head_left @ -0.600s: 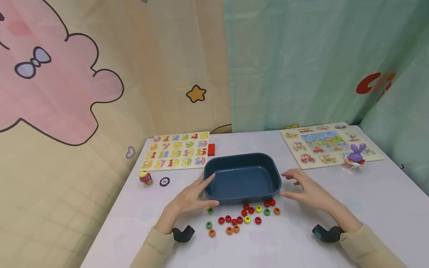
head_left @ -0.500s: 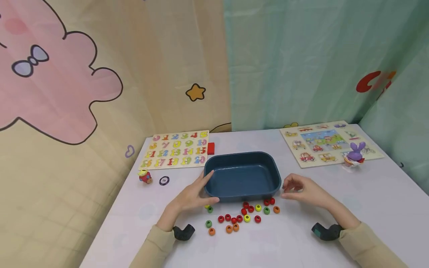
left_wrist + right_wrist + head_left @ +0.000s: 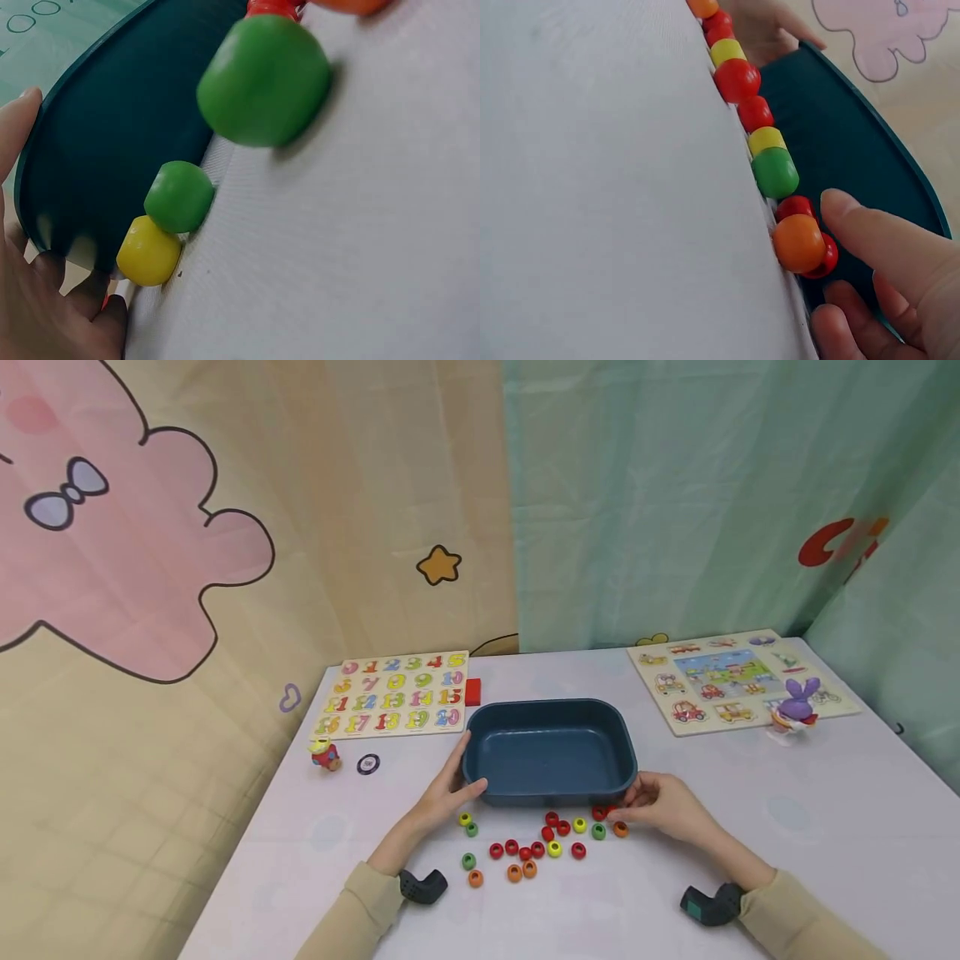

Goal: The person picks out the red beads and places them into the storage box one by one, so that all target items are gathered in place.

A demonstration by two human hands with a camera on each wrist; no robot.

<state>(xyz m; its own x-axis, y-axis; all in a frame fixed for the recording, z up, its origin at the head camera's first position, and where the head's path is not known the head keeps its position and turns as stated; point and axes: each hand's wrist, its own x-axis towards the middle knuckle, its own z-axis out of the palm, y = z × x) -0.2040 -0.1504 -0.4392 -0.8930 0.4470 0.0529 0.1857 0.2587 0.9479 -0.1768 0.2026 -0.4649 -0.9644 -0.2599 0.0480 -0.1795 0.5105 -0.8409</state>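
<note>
A dark blue rectangular tray [image 3: 551, 760] with raised walls stands on the table. At its left end my left hand [image 3: 442, 797] holds the near corner, thumb along the near rim and fingers against the side. My right hand [image 3: 667, 806] is at the near right corner, thumb and fingers bent and parted around two red beads. In the right wrist view its thumb [image 3: 855, 217] overlaps the tray wall, close to a red bead [image 3: 823, 259] and an orange bead [image 3: 799, 244]. By my left hand lie a yellow bead [image 3: 148, 251] and a green bead [image 3: 180, 196].
Several red, yellow, green and orange beads [image 3: 525, 853] lie in front of the tray. Behind stand a number puzzle board [image 3: 397, 702], a red block [image 3: 472, 692] and a vehicle puzzle board [image 3: 727, 681]. Small toys [image 3: 326, 755] and a round chip [image 3: 368, 764] lie aside.
The tray has shifted slightly to the right, and my left hand has moved with it. My right hand has come left and nearer, from beside the tray to its near right corner.
</note>
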